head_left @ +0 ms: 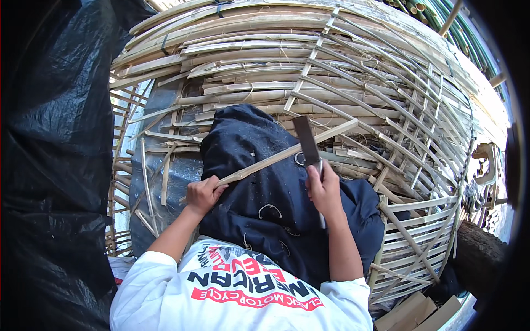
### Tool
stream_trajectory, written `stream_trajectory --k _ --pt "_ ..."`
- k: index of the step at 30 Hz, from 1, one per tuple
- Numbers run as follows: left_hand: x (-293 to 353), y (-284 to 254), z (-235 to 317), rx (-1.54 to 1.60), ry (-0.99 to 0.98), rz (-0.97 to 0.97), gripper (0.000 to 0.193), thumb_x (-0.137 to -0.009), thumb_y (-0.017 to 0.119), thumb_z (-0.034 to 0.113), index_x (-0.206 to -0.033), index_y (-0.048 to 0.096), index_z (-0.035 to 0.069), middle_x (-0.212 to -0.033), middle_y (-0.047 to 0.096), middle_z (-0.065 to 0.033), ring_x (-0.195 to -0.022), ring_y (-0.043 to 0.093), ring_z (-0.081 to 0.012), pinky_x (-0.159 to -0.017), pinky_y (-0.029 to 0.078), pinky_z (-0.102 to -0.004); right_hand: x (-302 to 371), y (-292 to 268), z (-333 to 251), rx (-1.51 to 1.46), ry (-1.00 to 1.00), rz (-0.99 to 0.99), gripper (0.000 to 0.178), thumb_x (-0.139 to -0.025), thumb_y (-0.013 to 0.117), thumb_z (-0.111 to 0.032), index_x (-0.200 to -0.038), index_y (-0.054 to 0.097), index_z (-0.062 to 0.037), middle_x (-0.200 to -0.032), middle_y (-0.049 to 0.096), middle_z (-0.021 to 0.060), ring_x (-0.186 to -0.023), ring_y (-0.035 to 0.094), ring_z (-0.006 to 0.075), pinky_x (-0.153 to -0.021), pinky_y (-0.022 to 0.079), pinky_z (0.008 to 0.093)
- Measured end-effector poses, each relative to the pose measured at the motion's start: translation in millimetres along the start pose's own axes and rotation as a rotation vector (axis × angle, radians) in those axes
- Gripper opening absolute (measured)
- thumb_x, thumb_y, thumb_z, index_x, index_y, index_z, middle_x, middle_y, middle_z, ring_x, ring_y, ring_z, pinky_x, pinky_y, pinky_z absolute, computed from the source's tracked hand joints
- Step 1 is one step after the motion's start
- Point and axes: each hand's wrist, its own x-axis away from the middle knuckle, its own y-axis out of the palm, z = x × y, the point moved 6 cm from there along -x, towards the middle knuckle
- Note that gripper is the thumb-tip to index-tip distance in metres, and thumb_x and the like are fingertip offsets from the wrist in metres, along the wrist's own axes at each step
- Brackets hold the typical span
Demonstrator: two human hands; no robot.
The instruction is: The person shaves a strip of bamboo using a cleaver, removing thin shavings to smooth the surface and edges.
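A split bamboo strip (268,161) slants across my lap, rising from lower left to upper right. My left hand (203,195) is closed around it near its lower end. In my closed right hand (326,190) is a knife (306,140) with a broad, dark, square-ended blade, held upright. Its blade crosses in front of the strip toward the far end; whether the edge touches the bamboo, I cannot tell. Dark navy cloth (237,135) covers my legs under both hands, with thin curled shavings (270,208) lying on it.
Bamboo slats (248,52) lie in layers ahead, with a lattice of bamboo strips (375,91) over their right side. Black plastic sheeting (55,149) hangs at the left. At the right are a slatted bamboo panel (417,243), a dark log (479,246) and a cardboard box (408,313).
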Motion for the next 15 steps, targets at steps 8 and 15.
stream_trajectory --k 8,15 --pt "-1.2 2.2 -1.0 -0.014 0.003 -0.01 0.037 -0.09 0.063 0.045 -0.075 0.053 0.012 -0.06 0.059 -0.0062 -0.052 0.062 -0.0264 -0.046 0.046 -0.0379 14.8 45.8 3.2 0.173 -0.017 -0.174 0.023 -0.096 0.057 -0.018 -0.096 0.048 0.0027 -0.072 0.061 0.0284 -0.077 0.06 0.051 -0.061 0.046 0.0492" --pt "-1.1 -5.7 5.4 -0.059 0.02 0.034 0.036 -0.089 0.064 0.044 -0.074 0.054 0.013 -0.06 0.055 -0.0042 -0.052 0.06 -0.0245 -0.046 0.045 -0.0366 2.2 -6.0 -6.7 0.011 0.045 0.172 0.024 -0.102 0.051 -0.026 -0.091 0.047 -0.0053 -0.06 0.052 0.0011 -0.045 0.05 0.0068 -0.039 0.039 0.0221"
